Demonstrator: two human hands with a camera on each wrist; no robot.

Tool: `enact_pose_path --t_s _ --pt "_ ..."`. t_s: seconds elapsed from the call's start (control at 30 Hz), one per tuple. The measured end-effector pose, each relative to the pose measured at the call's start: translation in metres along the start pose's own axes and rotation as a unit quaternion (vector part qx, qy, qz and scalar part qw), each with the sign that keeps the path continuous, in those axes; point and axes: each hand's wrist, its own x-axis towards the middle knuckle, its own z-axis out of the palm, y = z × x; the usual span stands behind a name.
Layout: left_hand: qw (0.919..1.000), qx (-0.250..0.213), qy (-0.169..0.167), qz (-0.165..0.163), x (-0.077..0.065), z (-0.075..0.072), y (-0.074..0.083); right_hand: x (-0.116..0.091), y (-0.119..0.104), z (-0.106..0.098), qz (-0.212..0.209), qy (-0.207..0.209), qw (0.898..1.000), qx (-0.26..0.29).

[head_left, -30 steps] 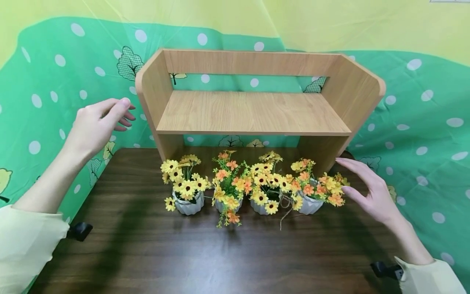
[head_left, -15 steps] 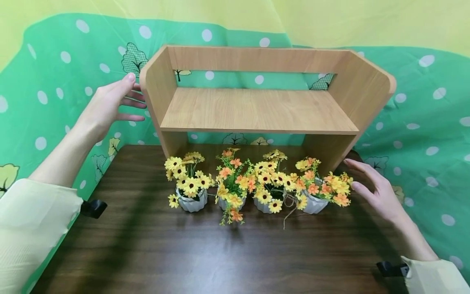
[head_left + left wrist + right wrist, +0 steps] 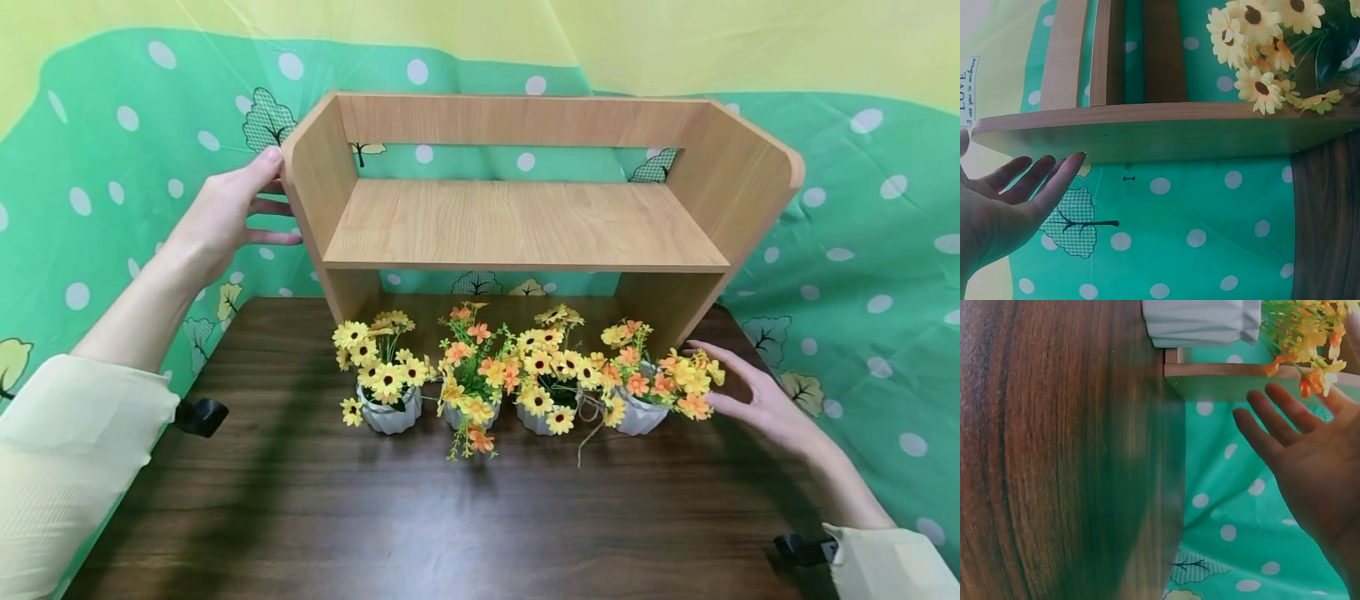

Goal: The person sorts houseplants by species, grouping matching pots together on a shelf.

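A light wooden desktop shelf (image 3: 525,223) with two levels stands on the dark table. My left hand (image 3: 213,221) is at the outer face of its left side panel (image 3: 1166,140), thumb by the front edge and fingers extended. Whether the fingertips press the panel I cannot tell. Low on the other side, my right hand (image 3: 776,417) has straight, spread fingers beside the foot of the right side panel (image 3: 738,179). Its thumb is close to the orange and yellow flowers (image 3: 690,379) of the rightmost pot (image 3: 639,412). Neither hand grips anything.
Several ribbed grey-white pots of artificial flowers, such as a yellow-flowered one (image 3: 392,412), stand in a row before the shelf. A loose twine (image 3: 588,437) hangs among them. Behind is a green and yellow cloth (image 3: 112,242); beneath, a dark wood table (image 3: 480,525).
My left hand has moved up and right to the shelf's left panel, its fingers spreading. My right hand has shifted slightly toward the shelf's lower right corner. The shelf and pots stand as before.
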Motion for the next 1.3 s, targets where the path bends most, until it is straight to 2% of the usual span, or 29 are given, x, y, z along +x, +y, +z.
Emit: enact_pose_path --t_s 0.17,0.33,0.5,0.57,0.7,0.73,0.8,0.9,0.97,1.1,1.3 --pt "0.9998 -0.02 -0.002 -0.001 0.004 0.001 -0.001 0.004 0.003 0.002 0.008 -0.036 0.999 0.01" --pt "0.9983 -0.058 -0.002 -0.004 0.006 0.004 0.001 0.005 0.008 0.002 0.001 -0.043 0.999 0.013" --pt "0.9962 -0.086 -0.005 -0.008 0.008 0.007 0.004 0.005 0.016 0.005 0.025 -0.056 0.998 0.012" --pt "0.9949 -0.1 -0.007 -0.009 0.008 0.008 0.004 0.005 0.02 0.007 0.027 -0.067 0.997 0.029" --pt "0.9913 -0.131 -0.014 -0.008 0.009 0.008 0.003 0.007 0.027 0.012 0.017 -0.096 0.987 0.126" --pt "0.9908 -0.135 -0.015 -0.007 0.009 0.009 0.003 0.007 0.028 0.012 0.013 -0.096 0.986 0.133" --pt "0.9897 -0.142 -0.017 -0.006 0.009 0.009 0.004 0.007 0.031 0.012 0.026 -0.088 0.988 0.123" --pt "0.9892 -0.145 -0.019 -0.004 0.01 0.01 0.004 0.007 0.034 0.011 0.057 -0.071 0.994 0.06" --pt "0.9887 -0.149 -0.019 -0.004 0.01 0.011 0.004 0.007 0.035 0.011 0.084 -0.07 0.994 0.027" --pt "0.9877 -0.155 -0.021 -0.006 0.01 0.011 0.005 0.009 0.036 0.016 0.103 -0.083 0.991 0.018" --pt "0.9846 -0.172 -0.028 -0.009 0.012 0.01 0.006 0.01 0.031 0.025 0.093 -0.084 0.991 0.046"
